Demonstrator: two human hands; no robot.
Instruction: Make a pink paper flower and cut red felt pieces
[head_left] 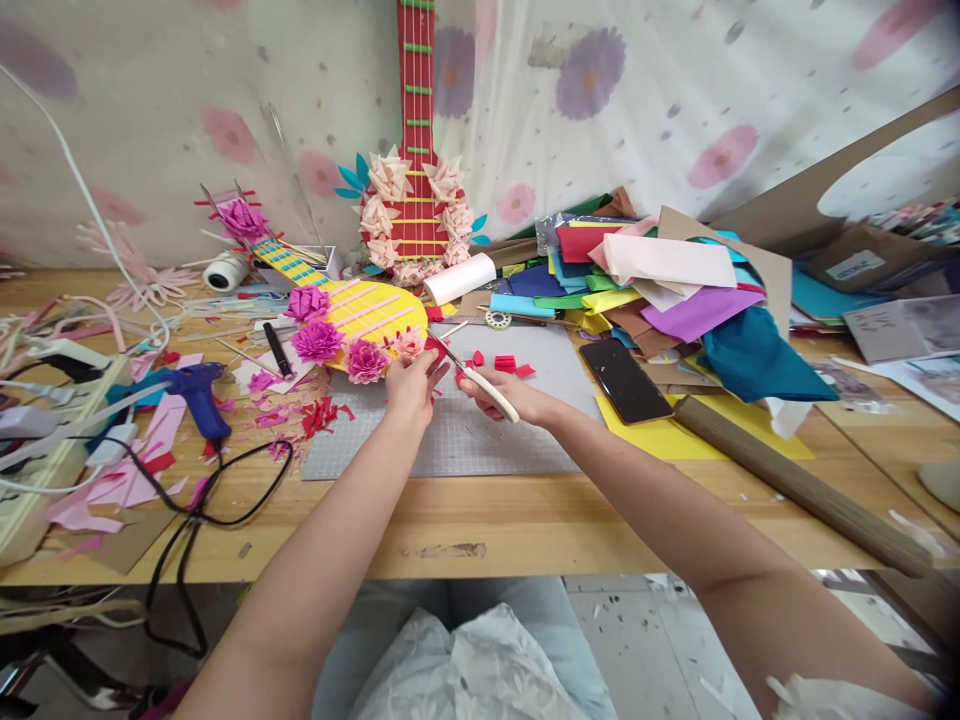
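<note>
My left hand [411, 385] pinches a small red paper piece [435, 349] above the grey cutting mat [465, 440]. My right hand [504, 395] grips cream-handled scissors [480, 385] whose blades reach into the red piece. Just beyond my hands lies a yellow paper guitar [367, 308] trimmed with magenta and pink paper flowers. Red scraps [510, 364] lie on the mat near the scissors.
A blue glue gun [196, 395] with a black cord lies at the left among pink scraps. A black phone [625, 380] rests right of the mat, beside a heap of coloured paper [660, 290]. A red paper guitar [415, 150] leans against the wall. A wooden stick [802, 485] lies at right.
</note>
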